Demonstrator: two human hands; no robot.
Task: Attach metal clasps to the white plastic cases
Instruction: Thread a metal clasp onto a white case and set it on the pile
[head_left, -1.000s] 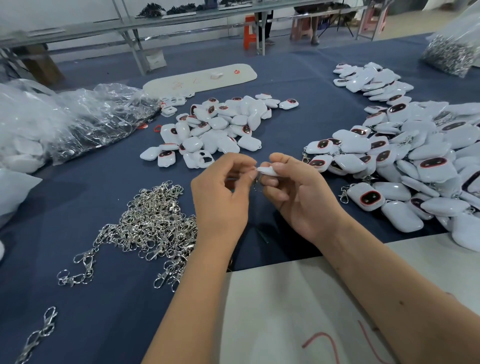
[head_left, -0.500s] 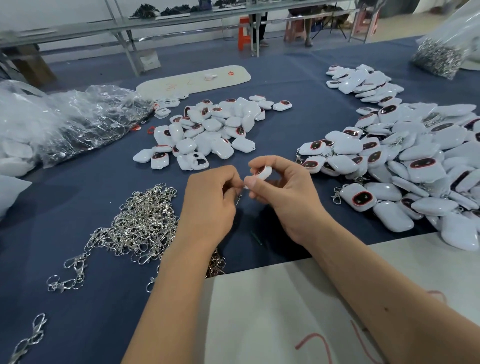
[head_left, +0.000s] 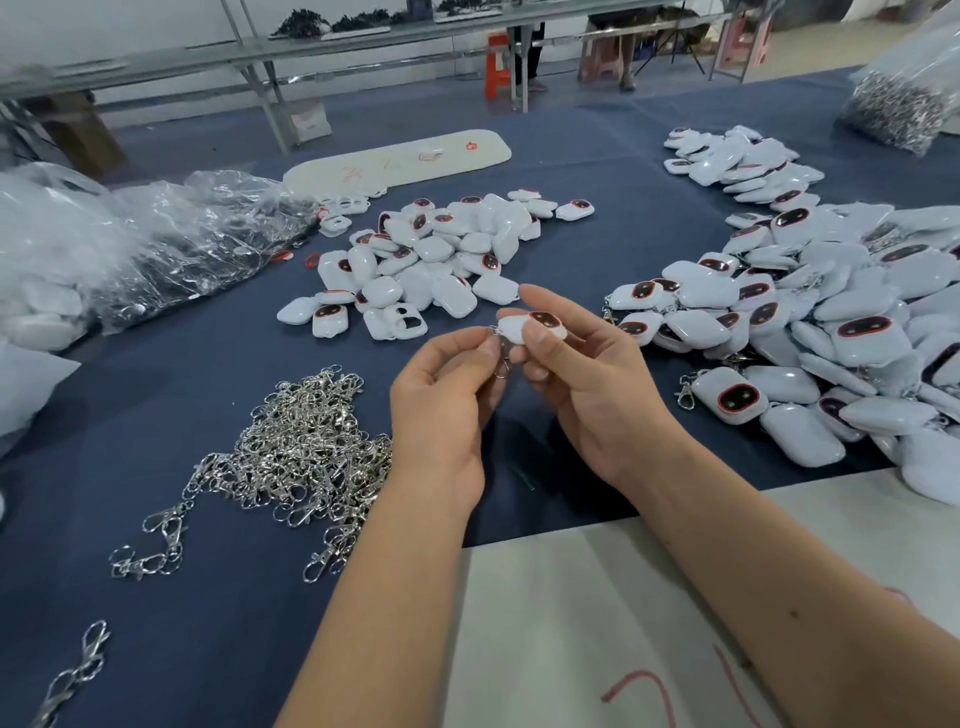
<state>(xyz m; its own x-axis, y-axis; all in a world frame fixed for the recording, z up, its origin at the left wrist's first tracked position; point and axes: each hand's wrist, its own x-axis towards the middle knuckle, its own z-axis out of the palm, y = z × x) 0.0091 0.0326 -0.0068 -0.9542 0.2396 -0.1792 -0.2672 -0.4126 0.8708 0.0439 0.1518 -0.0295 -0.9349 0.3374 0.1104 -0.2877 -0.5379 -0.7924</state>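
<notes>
Mid-attachment, judging by the grip: right hand (head_left: 587, 384) pinching a white case (head_left: 524, 328) above the blue table (head_left: 623, 249), dark red-rimmed window up, thumb over its face; left hand (head_left: 441, 400) with curled fingers pinching a metal clasp (head_left: 501, 358) at the case's left end. Best done by holding the case steady and working the ring fully through the loop, not half-seated. Whether already hooked: too small to tell. Loose clasps (head_left: 301, 447) heaped near left; unfinished cases (head_left: 431, 260) beyond; clasped cases (head_left: 810, 332) piled right.
</notes>
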